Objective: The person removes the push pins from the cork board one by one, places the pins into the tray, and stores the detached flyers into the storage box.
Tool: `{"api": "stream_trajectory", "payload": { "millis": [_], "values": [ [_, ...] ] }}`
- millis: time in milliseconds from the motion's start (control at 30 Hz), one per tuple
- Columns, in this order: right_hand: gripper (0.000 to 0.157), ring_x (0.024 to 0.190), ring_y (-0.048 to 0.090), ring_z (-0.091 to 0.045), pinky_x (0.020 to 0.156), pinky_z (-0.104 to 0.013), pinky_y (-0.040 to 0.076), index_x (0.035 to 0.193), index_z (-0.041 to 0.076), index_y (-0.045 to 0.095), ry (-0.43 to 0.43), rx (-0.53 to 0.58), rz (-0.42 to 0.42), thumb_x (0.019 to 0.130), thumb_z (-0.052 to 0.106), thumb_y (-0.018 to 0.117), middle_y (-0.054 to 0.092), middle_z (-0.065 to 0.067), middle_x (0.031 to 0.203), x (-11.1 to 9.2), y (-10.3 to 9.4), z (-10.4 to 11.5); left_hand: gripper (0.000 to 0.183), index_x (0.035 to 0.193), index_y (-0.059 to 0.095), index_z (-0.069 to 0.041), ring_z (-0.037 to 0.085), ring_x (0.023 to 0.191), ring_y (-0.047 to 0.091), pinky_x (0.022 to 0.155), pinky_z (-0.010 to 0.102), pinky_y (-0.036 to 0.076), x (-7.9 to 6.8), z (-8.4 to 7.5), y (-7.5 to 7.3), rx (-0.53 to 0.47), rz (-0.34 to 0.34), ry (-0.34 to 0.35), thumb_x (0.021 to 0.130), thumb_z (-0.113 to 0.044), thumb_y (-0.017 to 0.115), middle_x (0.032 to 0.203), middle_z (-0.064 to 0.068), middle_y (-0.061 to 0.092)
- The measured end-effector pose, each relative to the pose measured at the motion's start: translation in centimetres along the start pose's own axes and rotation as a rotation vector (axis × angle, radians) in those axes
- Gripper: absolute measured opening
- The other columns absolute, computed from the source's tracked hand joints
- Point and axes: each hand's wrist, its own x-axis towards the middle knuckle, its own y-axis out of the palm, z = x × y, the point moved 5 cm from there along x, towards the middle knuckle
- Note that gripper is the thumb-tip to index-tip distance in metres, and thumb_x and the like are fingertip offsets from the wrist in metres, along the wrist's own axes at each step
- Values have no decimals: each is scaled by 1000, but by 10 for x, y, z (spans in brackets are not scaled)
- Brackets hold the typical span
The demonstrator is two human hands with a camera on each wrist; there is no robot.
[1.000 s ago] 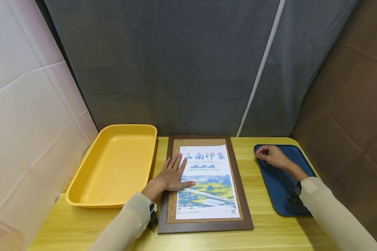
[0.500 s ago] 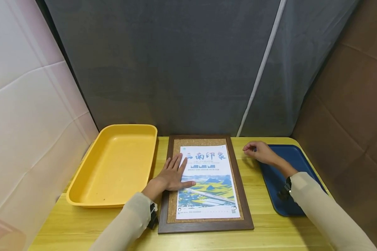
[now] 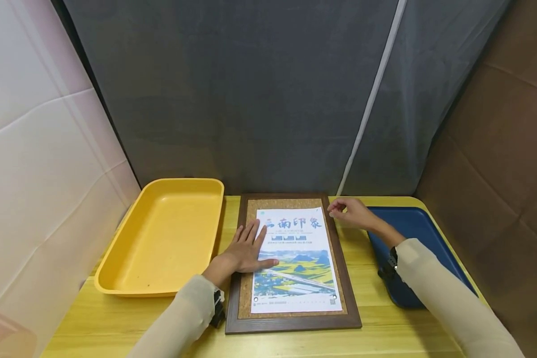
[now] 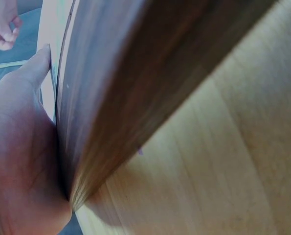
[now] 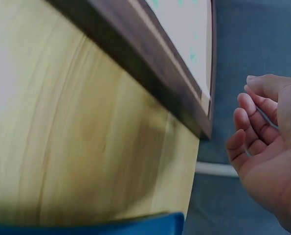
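A printed poster (image 3: pixel 295 283) with a landscape picture lies on a cork board (image 3: pixel 291 203) with a dark brown frame (image 3: pixel 293 325). My left hand (image 3: pixel 246 251) rests spread over the poster's left side, its palm edge across the frame. Small round pale dots mark the poster's two lower corners. Just beyond the board's upper right corner hovers my right hand (image 3: pixel 351 211). Its thumb and index fingertips (image 5: pixel 253 81) come together while the other fingers curl loosely, as the right wrist view shows. I cannot tell whether something tiny is pinched there.
Left of the board stands a large yellow tray (image 3: pixel 161 238). On the right lies a dark blue tray (image 3: pixel 429 243), partly under the right forearm. The wooden table (image 3: pixel 371 318) ends at a grey curtain (image 3: pixel 232 99), with pale and brown cloth walls at the sides.
My right hand has moved left from over the blue tray to the board's upper right corner, fingertips still together. The left hand and the poster stay where they were.
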Motion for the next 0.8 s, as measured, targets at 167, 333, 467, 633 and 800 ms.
{"api": "stream_trajectory", "payload": {
  "millis": [167,333,467,633,800],
  "values": [
    [15,87,62,-19,79,-32,52,111,-4,75,-5,12,16,101,6,71,70,-4,92,14,11,14,117,171,-1,-12,35,164,-12,130,56,-7,-2,0,-2,0,1,5,91,-87,41,177,15,-12],
    [19,82,58,-18,72,-28,50,113,-7,74,-6,38,33,101,7,70,69,-6,91,27,22,26,115,171,3,-10,36,164,-11,130,56,-8,-6,-3,-7,-12,-2,12,93,-84,43,178,16,-10],
    [20,82,58,-18,74,-27,50,114,-8,74,0,50,42,100,7,71,69,-7,92,36,31,32,113,171,0,-11,34,164,-13,130,55,-9,-5,-3,-7,8,15,-2,94,-83,42,177,15,-12],
    [20,86,58,-19,78,-29,49,114,-7,75,2,42,46,100,7,71,70,-8,93,44,42,36,114,171,3,-10,35,164,-11,130,56,-7,-2,-3,-5,6,4,-6,93,-83,44,178,16,-10],
    [19,85,58,-19,76,-26,48,114,-6,75,12,67,64,100,5,71,70,-7,93,51,55,37,116,171,-1,-13,34,164,-13,130,56,-7,2,-1,1,12,8,-23,92,-85,44,177,13,-13]
  ]
}}
